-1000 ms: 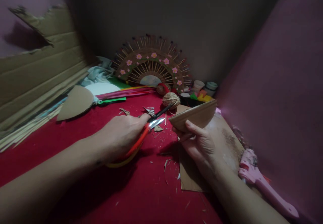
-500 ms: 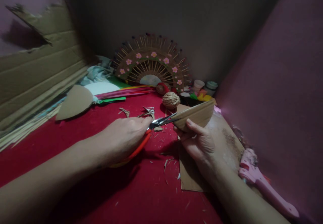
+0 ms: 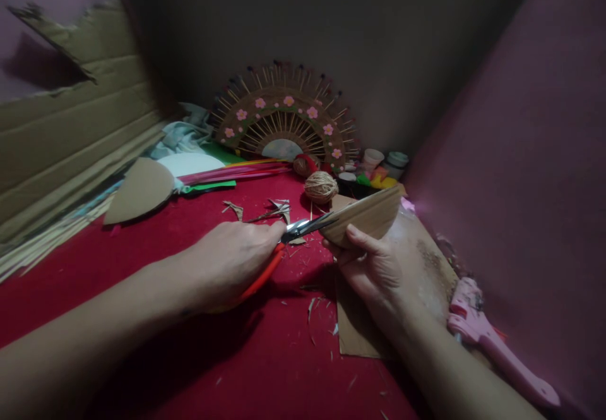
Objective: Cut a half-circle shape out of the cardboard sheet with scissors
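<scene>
Cardboard (image 3: 367,216) sits in right hand (image 3: 372,265) — scissors (image 3: 290,236) in left hand (image 3: 239,249)

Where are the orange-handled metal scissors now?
Head view, centre: the left hand holds the scissors, blades at the left tip of the brown round-edged cardboard in the right hand.

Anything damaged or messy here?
Yes: the cardboard panel at far left has a ragged, torn top edge. Small scraps lie scattered on the red surface near the scissors. The board at right has a dark, mottled patch; whether stain or residue, I can't tell.
</scene>
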`<action>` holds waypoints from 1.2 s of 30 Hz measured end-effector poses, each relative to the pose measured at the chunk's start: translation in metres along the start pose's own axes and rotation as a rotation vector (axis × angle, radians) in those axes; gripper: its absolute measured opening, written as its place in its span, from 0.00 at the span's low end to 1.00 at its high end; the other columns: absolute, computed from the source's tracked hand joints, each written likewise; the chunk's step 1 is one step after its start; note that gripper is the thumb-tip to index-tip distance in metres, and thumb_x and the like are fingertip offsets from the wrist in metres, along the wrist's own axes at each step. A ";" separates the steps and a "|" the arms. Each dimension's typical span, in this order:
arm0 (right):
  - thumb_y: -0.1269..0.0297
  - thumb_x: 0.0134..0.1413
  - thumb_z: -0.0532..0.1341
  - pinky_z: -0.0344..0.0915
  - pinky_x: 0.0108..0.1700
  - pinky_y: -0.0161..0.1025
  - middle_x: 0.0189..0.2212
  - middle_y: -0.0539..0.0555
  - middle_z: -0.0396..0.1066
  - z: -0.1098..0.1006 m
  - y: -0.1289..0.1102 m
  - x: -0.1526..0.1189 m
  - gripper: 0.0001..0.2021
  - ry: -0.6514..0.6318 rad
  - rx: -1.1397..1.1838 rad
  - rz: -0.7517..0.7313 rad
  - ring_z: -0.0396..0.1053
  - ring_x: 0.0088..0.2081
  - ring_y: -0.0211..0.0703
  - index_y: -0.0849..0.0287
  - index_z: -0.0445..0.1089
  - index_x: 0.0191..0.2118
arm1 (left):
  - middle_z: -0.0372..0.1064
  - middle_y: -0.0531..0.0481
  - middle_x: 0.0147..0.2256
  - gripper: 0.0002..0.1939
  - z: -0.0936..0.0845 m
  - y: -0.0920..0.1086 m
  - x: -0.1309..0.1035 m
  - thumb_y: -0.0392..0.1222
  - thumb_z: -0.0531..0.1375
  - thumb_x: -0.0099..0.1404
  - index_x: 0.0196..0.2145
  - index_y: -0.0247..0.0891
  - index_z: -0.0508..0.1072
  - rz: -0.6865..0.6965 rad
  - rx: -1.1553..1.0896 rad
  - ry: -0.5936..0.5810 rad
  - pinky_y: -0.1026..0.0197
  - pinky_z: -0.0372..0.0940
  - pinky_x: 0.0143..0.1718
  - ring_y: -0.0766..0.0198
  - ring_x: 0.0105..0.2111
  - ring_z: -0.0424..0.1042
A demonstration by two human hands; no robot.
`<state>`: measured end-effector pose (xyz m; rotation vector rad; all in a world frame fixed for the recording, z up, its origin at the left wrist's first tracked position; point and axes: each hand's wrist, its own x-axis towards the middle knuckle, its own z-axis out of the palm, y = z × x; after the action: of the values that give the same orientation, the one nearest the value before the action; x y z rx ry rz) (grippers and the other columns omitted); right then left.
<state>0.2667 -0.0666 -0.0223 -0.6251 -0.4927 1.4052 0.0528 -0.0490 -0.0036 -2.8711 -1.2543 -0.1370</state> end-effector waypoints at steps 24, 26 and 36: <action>0.80 0.39 0.64 0.73 0.35 0.40 0.27 0.48 0.78 -0.001 0.002 0.002 0.24 0.010 -0.032 0.011 0.75 0.31 0.42 0.56 0.71 0.46 | 0.62 0.50 0.18 0.10 -0.010 0.006 0.001 0.38 0.47 0.62 0.38 0.38 0.64 0.014 0.217 -0.045 0.58 0.40 0.19 0.58 0.18 0.65; 0.80 0.39 0.64 0.72 0.35 0.40 0.27 0.47 0.78 -0.001 0.002 0.001 0.24 0.007 -0.034 0.002 0.75 0.30 0.42 0.56 0.71 0.46 | 0.63 0.50 0.18 0.11 -0.010 0.006 0.001 0.39 0.46 0.63 0.39 0.38 0.65 0.008 0.185 -0.055 0.58 0.41 0.19 0.57 0.18 0.64; 0.80 0.39 0.65 0.72 0.44 0.45 0.30 0.47 0.78 -0.001 0.000 0.002 0.24 0.006 0.002 -0.010 0.75 0.33 0.42 0.56 0.71 0.46 | 0.71 0.44 0.26 0.14 -0.012 0.007 0.002 0.42 0.46 0.64 0.45 0.36 0.62 -0.009 0.044 -0.074 0.58 0.50 0.21 0.54 0.24 0.70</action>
<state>0.2674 -0.0650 -0.0229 -0.6244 -0.4893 1.3936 0.0582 -0.0527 0.0082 -2.8588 -1.2646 -0.0040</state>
